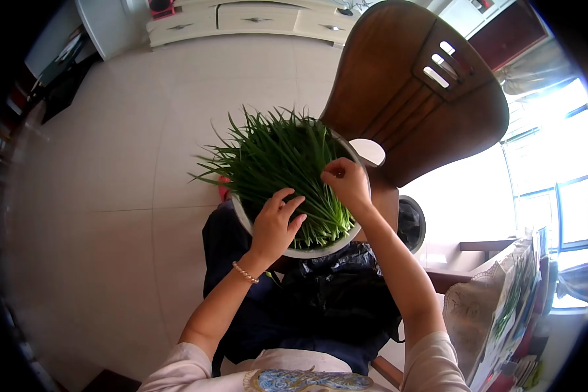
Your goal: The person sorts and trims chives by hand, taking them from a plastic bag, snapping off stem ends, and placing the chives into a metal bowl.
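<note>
Green stalks fill the basin, tips spilling past its far-left rim | left hand over them, grip spread wide | right hand curled near the right rim, can't tell if its grip pinches any

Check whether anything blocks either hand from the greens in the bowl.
Nothing visible does. The left hand and right hand are both over the greens, inside the rim of the open-topped bowl. The chair's backrest rises beyond the bowl, not between hands and greens.
</note>
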The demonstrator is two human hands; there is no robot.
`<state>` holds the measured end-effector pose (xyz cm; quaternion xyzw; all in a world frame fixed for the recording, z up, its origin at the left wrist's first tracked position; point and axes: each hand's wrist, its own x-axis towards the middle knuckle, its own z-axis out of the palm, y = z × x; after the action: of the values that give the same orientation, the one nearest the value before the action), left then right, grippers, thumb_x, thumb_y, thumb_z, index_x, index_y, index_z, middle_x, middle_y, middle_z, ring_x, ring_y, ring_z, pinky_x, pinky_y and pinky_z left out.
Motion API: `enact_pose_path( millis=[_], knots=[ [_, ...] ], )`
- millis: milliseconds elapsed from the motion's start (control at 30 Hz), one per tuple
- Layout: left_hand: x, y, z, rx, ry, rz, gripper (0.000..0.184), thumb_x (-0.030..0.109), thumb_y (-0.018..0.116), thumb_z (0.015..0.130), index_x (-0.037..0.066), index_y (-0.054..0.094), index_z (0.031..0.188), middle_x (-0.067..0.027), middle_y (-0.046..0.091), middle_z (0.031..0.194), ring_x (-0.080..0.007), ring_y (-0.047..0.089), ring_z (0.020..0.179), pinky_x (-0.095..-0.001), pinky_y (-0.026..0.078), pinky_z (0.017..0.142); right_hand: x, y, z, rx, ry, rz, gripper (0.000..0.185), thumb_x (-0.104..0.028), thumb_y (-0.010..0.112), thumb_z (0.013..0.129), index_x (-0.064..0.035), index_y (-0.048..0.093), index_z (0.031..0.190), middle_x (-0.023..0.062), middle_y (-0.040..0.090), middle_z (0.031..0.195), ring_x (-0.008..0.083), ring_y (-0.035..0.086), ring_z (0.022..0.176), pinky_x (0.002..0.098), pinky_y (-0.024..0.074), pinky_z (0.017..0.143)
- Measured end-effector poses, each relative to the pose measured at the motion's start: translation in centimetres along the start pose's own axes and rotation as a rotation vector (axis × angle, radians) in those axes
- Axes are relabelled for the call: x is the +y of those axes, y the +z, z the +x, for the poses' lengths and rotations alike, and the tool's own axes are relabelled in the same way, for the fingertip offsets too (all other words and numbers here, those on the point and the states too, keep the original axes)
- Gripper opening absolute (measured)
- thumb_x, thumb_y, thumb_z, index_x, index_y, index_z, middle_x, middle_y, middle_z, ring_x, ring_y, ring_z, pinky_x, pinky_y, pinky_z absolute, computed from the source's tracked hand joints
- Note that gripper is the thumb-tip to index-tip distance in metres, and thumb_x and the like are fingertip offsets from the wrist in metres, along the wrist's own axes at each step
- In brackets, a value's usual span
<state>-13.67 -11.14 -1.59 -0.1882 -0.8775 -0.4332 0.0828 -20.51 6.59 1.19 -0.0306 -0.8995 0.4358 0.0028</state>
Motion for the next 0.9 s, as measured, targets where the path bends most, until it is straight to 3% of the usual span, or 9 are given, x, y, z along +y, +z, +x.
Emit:
enact_pose_path(
  millis=[100,167,233,400,467,633,700,800,900],
  knots=[
    [0.9,-0.2,1.0,0.044,-0.048,-0.122,0.027,0.013,0.065,0.073,0.007,0.058,0.099,-0.0078,0.051,0.105,-0.0212,0.053,0.087,-0.0333,0.047,0.07,0.3,-1.5,-0.3,-0.044,0.085,0.211,0.019,-0.013,0.065,0.069,-0.0004,0.06,0.082,0.006,0.061,0.07,0.0125,0.057,0.063,0.0265,0.045,0.058],
    [1.5,-0.3,1.9,0.131,0.134,-0.025,0.03,0.015,0.063,0.075,0.007,0.056,0.102,-0.008,0.051,0.104,-0.0225,0.053,0.087,-0.0339,0.046,0.071,0.1,-2.1,-0.8,-0.067,0.113,0.299,0.019,-0.013,0.065,0.07,0.0008,0.06,0.082,0.0048,0.061,0.069,0.0094,0.055,0.06,0.0239,0.0441,0.057],
    [2.3,0.1,2.5,0.091,0.123,-0.031,0.031,0.017,0.064,0.075,0.006,0.055,0.103,-0.0085,0.052,0.103,-0.0242,0.052,0.089,-0.0342,0.045,0.074,0.1,-2.3,-1.3,-0.062,0.069,0.27,0.017,-0.011,0.064,0.072,0.001,0.059,0.082,0.0038,0.06,0.069,0.0075,0.053,0.059,0.0209,0.0429,0.055],
    [1.9,2.4,3.0,0.027,0.08,-0.03,0.032,0.021,0.064,0.076,0.005,0.053,0.101,-0.008,0.054,0.099,-0.0256,0.053,0.086,-0.0345,0.045,0.074,-0.3,-2.2,-2.0,-0.04,0.069,0.347,0.017,-0.01,0.064,0.072,0.0016,0.058,0.083,0.0051,0.061,0.071,0.0092,0.057,0.063,0.0228,0.0452,0.058],
    [1.8,3.0,3.1,0.053,-0.073,-0.14,0.027,0.02,0.064,0.075,0.005,0.053,0.096,-0.0076,0.056,0.095,-0.0258,0.053,0.081,-0.0352,0.044,0.071,-1.0,-2.3,-2.3,-0.032,0.064,0.341,0.017,-0.01,0.064,0.072,0.0017,0.058,0.083,0.0057,0.061,0.072,0.0101,0.058,0.065,0.0234,0.0461,0.06],
    [1.6,3.9,4.4,0.081,0.003,0.008,0.017,0.017,0.064,0.073,0.005,0.059,0.084,-0.0077,0.057,0.093,-0.0251,0.053,0.082,-0.0348,0.045,0.07,-2.5,-2.4,-3.3,-0.075,-0.048,0.182,0.014,-0.008,0.064,0.074,-0.0009,0.057,0.084,0.0014,0.06,0.075,0.0073,0.057,0.073,0.0214,0.0443,0.065],
    [1.6,4.0,4.4,0.082,-0.013,0.002,0.012,0.015,0.063,0.073,0.005,0.061,0.08,-0.0074,0.058,0.09,-0.0253,0.054,0.08,-0.0354,0.045,0.068,-2.1,-2.2,-3.5,-0.047,-0.027,0.223,0.014,-0.008,0.064,0.074,-0.0013,0.057,0.085,0.0028,0.06,0.077,0.0092,0.058,0.075,0.0227,0.0453,0.065],
    [1.2,4.1,4.2,0.134,-0.036,-0.053,0.007,0.012,0.062,0.073,0.005,0.062,0.074,-0.0068,0.06,0.079,-0.0253,0.054,0.075,-0.0357,0.045,0.065,-0.8,-1.7,-4.0,0.059,-0.104,0.067,0.022,-0.014,0.066,0.072,-0.0011,0.058,0.088,0.0098,0.061,0.084,0.0204,0.059,0.08,0.0306,0.0469,0.069],
    [0.8,4.2,3.9,0.136,-0.044,-0.072,0.009,0.012,0.062,0.073,0.003,0.063,0.076,-0.0087,0.058,0.068,-0.0258,0.055,0.07,-0.0352,0.044,0.062,0.7,-1.5,-4.4,-0.178,-0.167,-0.103,0.027,-0.012,0.066,0.071,-0.0047,0.058,0.095,0.0096,0.06,0.086,0.0256,0.057,0.081,0.0345,0.0441,0.074]
  ],
)
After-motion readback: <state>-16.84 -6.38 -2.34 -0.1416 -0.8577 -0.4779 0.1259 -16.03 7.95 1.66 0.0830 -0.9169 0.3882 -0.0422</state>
